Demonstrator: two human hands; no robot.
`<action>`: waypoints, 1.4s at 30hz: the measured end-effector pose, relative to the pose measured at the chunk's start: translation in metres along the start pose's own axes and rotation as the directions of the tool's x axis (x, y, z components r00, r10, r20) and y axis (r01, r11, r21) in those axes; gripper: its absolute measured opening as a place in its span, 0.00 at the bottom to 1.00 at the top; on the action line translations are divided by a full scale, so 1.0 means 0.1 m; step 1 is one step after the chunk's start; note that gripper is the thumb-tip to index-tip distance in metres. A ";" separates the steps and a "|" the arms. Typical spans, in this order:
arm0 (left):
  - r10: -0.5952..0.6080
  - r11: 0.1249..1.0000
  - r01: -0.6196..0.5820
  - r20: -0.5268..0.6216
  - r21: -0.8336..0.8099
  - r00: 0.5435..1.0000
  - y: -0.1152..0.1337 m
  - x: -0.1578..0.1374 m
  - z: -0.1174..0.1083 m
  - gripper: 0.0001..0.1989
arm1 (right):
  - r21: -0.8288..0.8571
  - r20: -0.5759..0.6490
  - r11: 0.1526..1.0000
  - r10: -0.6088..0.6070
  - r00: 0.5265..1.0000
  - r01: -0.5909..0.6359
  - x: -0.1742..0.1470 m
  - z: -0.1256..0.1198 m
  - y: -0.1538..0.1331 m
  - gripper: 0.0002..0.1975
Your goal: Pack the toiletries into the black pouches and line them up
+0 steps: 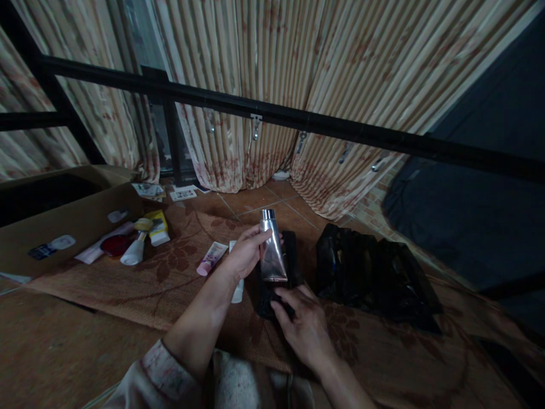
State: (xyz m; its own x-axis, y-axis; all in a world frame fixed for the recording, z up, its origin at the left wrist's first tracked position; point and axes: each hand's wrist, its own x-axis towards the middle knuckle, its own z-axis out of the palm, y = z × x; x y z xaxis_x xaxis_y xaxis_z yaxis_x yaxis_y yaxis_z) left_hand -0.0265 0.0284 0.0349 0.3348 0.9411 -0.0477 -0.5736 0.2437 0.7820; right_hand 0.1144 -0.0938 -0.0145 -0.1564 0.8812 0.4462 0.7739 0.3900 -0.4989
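Note:
A shiny silver squeeze tube [273, 258] with a metallic cap stands upright in my left hand [247, 250], whose thumb presses on its front. Just below the tube's flat end is my right hand [304, 321], thumb and forefinger apart, over a black plastic-looking item [266, 307] on the mat. Whether those fingertips touch the black item I cannot tell. Left of my left hand lies a pink and white tube [212, 258]. A white tube [237, 292] is partly hidden behind my left wrist.
A cardboard box [93, 227] stands at the left. Beside it lie a yellow packet [158, 228], a white bottle [134, 250] and a dark red round item [116, 245]. Black plastic bags [370, 272] sit at the right on the patterned mat [179, 284]. A dark metal bar [221, 101] crosses before the curtains [264, 51].

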 end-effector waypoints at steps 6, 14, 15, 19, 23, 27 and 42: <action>0.001 1.000 -0.001 -0.004 -0.002 1.000 0.00 0.00 0.00 0.10 | 0.004 0.000 1.000 0.009 1.000 -0.009 0.00 0.00 0.00 0.09; -0.005 1.000 0.005 -0.016 -0.004 1.000 0.01 -0.01 0.01 0.10 | 0.006 0.011 1.000 0.018 1.000 -0.018 0.00 0.00 0.00 0.09; -0.005 1.000 0.005 -0.017 -0.004 1.000 0.01 -0.01 0.01 0.10 | 0.006 0.012 1.000 0.019 1.000 -0.019 0.00 0.00 0.00 0.09; -0.011 1.000 0.011 -0.014 -0.003 1.000 0.02 -0.01 0.01 0.10 | 0.003 0.015 1.000 0.018 1.000 -0.018 0.00 0.00 0.00 0.09; -0.007 1.000 0.007 -0.007 -0.001 1.000 0.02 -0.01 0.01 0.10 | 0.015 0.010 1.000 0.017 1.000 -0.017 0.00 0.00 -0.01 0.09; -0.006 1.000 0.006 -0.006 0.006 1.000 0.02 -0.01 0.01 0.11 | 0.007 0.003 1.000 0.019 1.000 -0.019 0.01 -0.01 -0.01 0.09; -0.007 1.000 0.007 -0.001 -0.001 1.000 0.01 -0.01 0.01 0.11 | -0.009 0.000 1.000 0.017 1.000 -0.017 0.01 -0.01 -0.02 0.09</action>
State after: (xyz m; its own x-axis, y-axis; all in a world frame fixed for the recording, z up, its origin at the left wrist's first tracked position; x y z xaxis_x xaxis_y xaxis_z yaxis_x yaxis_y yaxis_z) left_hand -0.0270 0.0273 0.0366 0.3379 0.9397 -0.0534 -0.5722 0.2502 0.7810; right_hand 0.1133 -0.0937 -0.0118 -0.1433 0.8878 0.4374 0.7820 0.3725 -0.4997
